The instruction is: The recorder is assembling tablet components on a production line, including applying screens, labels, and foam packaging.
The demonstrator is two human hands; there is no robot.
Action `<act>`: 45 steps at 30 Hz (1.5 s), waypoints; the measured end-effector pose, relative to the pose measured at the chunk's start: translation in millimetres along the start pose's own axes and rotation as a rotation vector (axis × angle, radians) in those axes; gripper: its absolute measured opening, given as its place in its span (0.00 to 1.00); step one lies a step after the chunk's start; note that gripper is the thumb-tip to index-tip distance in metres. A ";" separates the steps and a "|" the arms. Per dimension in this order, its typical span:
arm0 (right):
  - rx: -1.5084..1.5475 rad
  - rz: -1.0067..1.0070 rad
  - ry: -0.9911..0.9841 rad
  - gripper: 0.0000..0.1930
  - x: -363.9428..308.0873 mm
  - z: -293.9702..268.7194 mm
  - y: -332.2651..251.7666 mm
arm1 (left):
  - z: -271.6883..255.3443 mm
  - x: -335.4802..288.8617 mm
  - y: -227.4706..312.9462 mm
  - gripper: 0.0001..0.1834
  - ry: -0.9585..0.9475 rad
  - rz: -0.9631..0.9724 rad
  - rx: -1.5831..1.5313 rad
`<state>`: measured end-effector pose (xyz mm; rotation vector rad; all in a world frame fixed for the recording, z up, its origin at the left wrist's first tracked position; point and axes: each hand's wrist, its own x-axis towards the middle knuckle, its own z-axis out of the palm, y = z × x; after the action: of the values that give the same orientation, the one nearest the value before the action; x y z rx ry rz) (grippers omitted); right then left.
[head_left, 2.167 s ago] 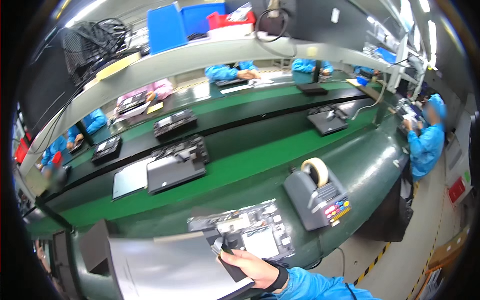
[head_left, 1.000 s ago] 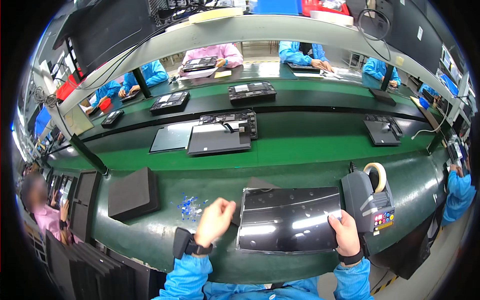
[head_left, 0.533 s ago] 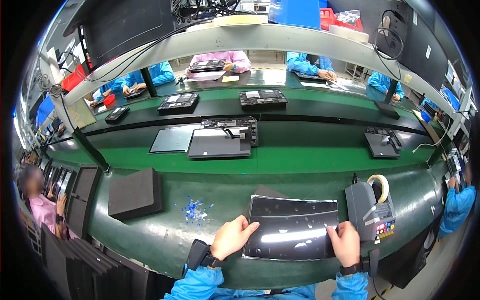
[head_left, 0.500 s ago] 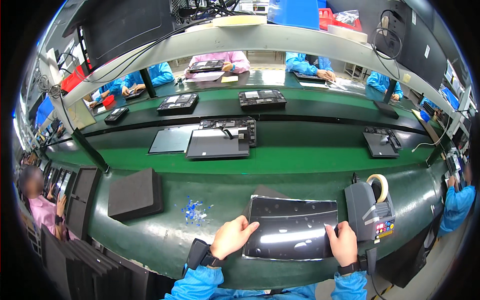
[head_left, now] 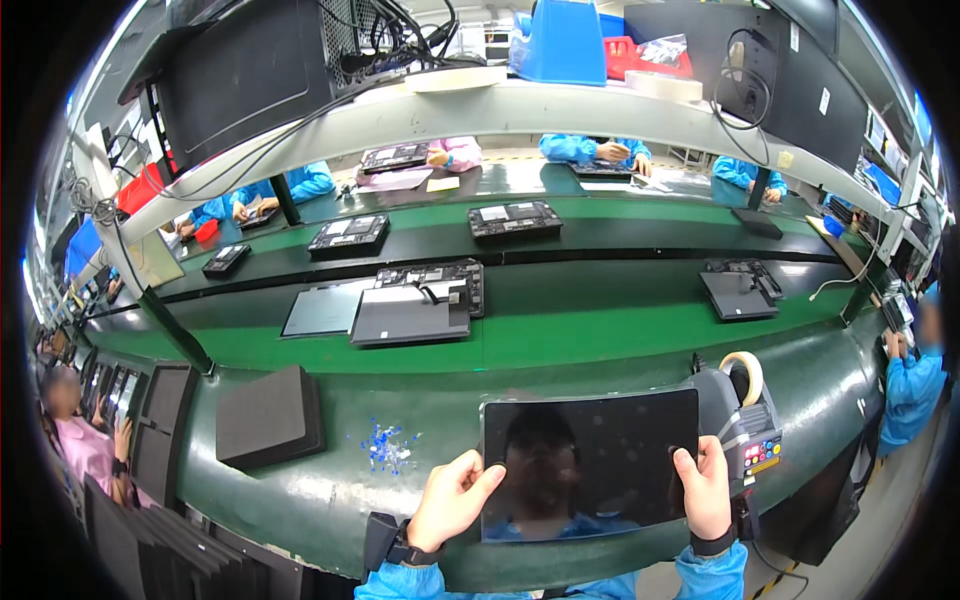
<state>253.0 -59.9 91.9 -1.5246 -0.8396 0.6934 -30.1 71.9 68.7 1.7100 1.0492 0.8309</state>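
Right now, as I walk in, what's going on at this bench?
A person in blue sleeves holds a dark, glossy flat panel by its side edges, left hand on one side and right hand on the other. A tape dispenser stands just past the panel's right edge. Off to the left, small blue and clear bits lie scattered on the bench, beside a dark block. Opened devices lie farther back.

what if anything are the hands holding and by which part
A dark, glossy screen, held by its opposite side edges: left hand on the left edge, right hand on the right.
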 end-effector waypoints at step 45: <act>0.103 0.034 0.697 0.09 -36.5 -95.3 88.3 | 27.5 7.3 -30.8 0.23 0.530 0.553 -0.142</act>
<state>321.1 -146.9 14.5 -1.5401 -0.2454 0.1868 -11.9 74.8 31.0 1.7178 0.8172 1.7407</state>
